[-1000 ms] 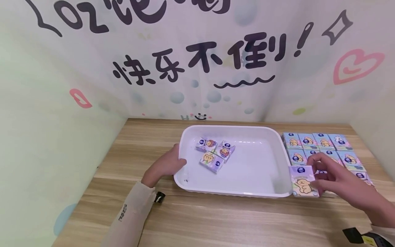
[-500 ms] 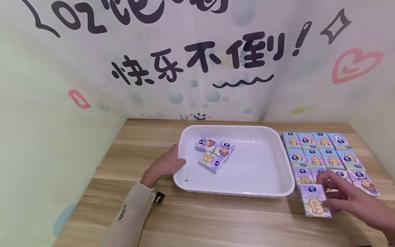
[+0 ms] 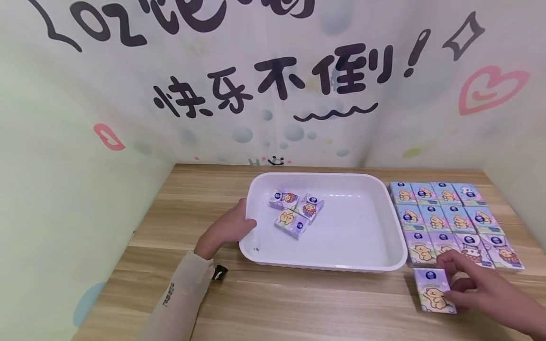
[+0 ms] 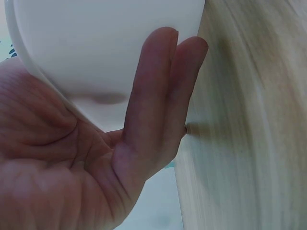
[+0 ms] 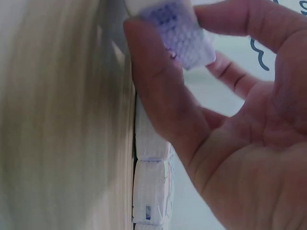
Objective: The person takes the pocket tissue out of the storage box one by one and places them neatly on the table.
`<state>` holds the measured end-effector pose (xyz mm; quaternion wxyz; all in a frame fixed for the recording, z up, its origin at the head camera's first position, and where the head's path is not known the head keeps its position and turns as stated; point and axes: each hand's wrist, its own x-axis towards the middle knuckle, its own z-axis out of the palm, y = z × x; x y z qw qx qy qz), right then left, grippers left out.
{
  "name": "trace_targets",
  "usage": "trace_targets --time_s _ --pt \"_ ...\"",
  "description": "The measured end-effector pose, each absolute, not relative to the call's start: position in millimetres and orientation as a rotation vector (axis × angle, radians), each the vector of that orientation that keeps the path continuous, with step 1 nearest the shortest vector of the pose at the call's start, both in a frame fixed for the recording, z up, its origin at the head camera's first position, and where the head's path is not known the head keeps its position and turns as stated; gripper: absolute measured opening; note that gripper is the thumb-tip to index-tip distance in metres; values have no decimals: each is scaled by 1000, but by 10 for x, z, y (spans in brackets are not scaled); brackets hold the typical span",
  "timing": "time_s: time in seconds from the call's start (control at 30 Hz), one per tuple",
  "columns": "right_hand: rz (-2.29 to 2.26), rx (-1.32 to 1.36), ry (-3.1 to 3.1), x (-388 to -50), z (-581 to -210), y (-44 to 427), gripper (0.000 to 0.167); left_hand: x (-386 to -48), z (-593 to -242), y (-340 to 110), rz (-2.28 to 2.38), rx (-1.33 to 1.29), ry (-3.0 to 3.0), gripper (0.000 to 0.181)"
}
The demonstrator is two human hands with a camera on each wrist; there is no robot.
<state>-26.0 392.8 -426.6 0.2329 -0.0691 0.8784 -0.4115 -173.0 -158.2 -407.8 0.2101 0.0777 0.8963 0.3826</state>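
My right hand (image 3: 482,289) pinches a small purple tissue pack (image 3: 432,291) with a cartoon animal, just in front of the rows of packs. In the right wrist view thumb and fingers (image 5: 156,81) hold the pack (image 5: 184,33) by its edges. At the left end of a white plastic tray (image 3: 324,266), my left hand (image 3: 228,225) grips the rim, thumb over the inside. Its fingers (image 4: 148,91) lie along the tray's outer wall in the left wrist view. Inside the tray, towards the left, lie three purple tissue packs (image 3: 292,222).
Right of the tray, blue tissue packs (image 3: 436,219) fill the two back rows and purple packs (image 3: 472,248) the front row, set closely side by side. All rest on a wooden table (image 3: 298,308). A printed curtain (image 3: 273,137) hangs behind.
My right hand has drawn the purple tissue pack from beside the tray's right end towards the table's front, uncovering the front row of packs. The left hand and tray stay put.
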Motion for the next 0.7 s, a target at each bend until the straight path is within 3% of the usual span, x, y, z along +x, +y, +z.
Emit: trace_targets --time_s 0.7 --pt "-921 20 2585 -239 -4204 3675 46 -1738 -4098 -1575 1054 199 2492 73"
